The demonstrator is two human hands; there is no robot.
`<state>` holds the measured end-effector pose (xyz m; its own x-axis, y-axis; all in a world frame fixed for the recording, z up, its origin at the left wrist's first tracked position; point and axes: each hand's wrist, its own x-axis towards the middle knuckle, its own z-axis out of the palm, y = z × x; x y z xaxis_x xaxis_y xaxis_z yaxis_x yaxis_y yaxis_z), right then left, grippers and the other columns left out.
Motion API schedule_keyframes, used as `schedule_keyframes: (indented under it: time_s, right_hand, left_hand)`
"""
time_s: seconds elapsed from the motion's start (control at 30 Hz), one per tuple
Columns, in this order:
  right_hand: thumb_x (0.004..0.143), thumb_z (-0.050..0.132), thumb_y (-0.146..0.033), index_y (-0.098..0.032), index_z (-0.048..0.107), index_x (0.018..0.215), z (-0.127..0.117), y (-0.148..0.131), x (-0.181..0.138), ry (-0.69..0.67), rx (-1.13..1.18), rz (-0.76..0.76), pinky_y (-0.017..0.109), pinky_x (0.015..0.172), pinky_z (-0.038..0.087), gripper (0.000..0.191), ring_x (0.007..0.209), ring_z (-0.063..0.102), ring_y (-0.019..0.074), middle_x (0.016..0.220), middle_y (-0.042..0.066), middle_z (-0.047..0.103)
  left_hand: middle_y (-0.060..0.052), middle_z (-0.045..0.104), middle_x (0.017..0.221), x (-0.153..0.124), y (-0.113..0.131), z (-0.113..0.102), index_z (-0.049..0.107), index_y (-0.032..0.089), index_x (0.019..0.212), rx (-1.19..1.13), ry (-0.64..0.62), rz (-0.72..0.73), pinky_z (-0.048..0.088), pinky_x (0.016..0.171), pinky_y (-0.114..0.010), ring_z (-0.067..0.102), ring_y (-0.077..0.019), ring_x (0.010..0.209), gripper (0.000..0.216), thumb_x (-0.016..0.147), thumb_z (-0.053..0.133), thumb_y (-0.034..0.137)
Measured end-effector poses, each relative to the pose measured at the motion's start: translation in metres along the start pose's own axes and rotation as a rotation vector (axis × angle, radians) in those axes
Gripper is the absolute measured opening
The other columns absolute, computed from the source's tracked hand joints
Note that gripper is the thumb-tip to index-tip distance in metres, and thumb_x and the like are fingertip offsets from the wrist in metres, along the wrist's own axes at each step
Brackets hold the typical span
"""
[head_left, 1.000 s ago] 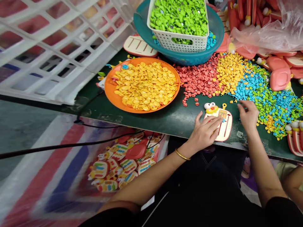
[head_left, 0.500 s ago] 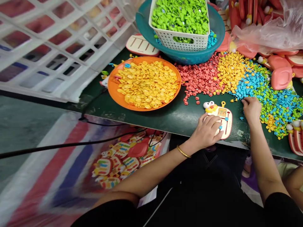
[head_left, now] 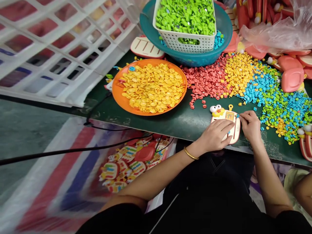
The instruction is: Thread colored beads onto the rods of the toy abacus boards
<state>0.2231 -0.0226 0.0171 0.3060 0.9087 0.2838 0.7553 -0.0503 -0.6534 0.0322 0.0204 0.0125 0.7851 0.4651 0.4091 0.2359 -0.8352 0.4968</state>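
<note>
A cream toy panel (head_left: 229, 116) with a red rim, slots, bulging eyes and a yellow beak lies at the table's front edge. My left hand (head_left: 216, 134) is laid over its lower left part, fingers across its face and thumb low, holding it. Partly under those fingers a blue piece shows in a slot. With thumb and forefinger pinched, my right hand (head_left: 251, 126) holds a small blue plastic piece (head_left: 238, 115) against the panel's upper right, at the top of the right slot. Whether that piece is in the slot cannot be seen.
Loose red pieces (head_left: 207, 79), yellow, blue and green ones spread behind and right. An orange plate (head_left: 117, 94) of yellow discs stands left. Behind it, a white basket (head_left: 170, 40) of green pieces sits in a teal basin (head_left: 190, 60). A white crate (head_left: 80, 81) leans far left.
My right hand has moved left from the edge of the loose pieces to the panel's upper right with a blue piece. My left hand stays on the panel, its fingers reaching slightly further right.
</note>
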Motion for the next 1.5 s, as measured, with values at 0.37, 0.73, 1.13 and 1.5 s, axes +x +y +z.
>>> schedule_keyframes:
  time_s: [0.37,0.73,1.13,1.5]
  right_hand:
    - [0.097,0.047,-0.023,-0.022,0.075,0.096,0.003,-0.005,0.0,0.012,-0.228,-0.162,0.035,0.078,0.05,0.028,0.088,0.059,0.0214,0.092,0.008,0.064]
    - [0.095,0.048,-0.014,-0.019,0.072,0.109,0.003,0.0,-0.005,0.062,-0.272,-0.342,0.036,0.085,0.051,0.028,0.094,0.06,0.0221,0.101,0.011,0.071]
    - [0.095,0.044,-0.018,-0.026,0.075,0.103,0.009,-0.019,-0.041,0.0,-0.026,-0.202,0.039,0.089,0.057,0.033,0.101,0.067,0.021,0.104,0.008,0.074]
    - [0.093,0.055,-0.029,-0.022,0.076,0.091,-0.008,0.009,-0.012,0.156,-0.064,-0.001,0.038,0.084,0.054,0.022,0.088,0.066,0.0214,0.093,0.009,0.071]
  left_hand:
    - [-0.012,0.065,0.123,0.001,-0.001,-0.002,0.062,0.016,0.117,0.021,0.043,-0.103,0.034,0.111,-0.05,0.056,-0.0278,0.121,0.036,0.089,0.057,0.038]
    - [-0.011,0.065,0.12,0.002,-0.001,-0.002,0.063,0.016,0.107,-0.016,0.041,-0.111,0.042,0.104,-0.044,0.057,-0.0275,0.117,0.029,0.088,0.059,0.038]
    - [-0.013,0.062,0.119,0.0,-0.004,0.003,0.06,0.017,0.106,-0.02,0.037,-0.132,0.044,0.1,-0.045,0.055,-0.0288,0.117,0.03,0.09,0.057,0.042]
    - [-0.01,0.063,0.134,0.006,-0.001,0.002,0.06,0.018,0.128,-0.013,-0.017,-0.07,0.036,0.109,-0.045,0.053,-0.0264,0.128,0.039,0.096,0.052,0.037]
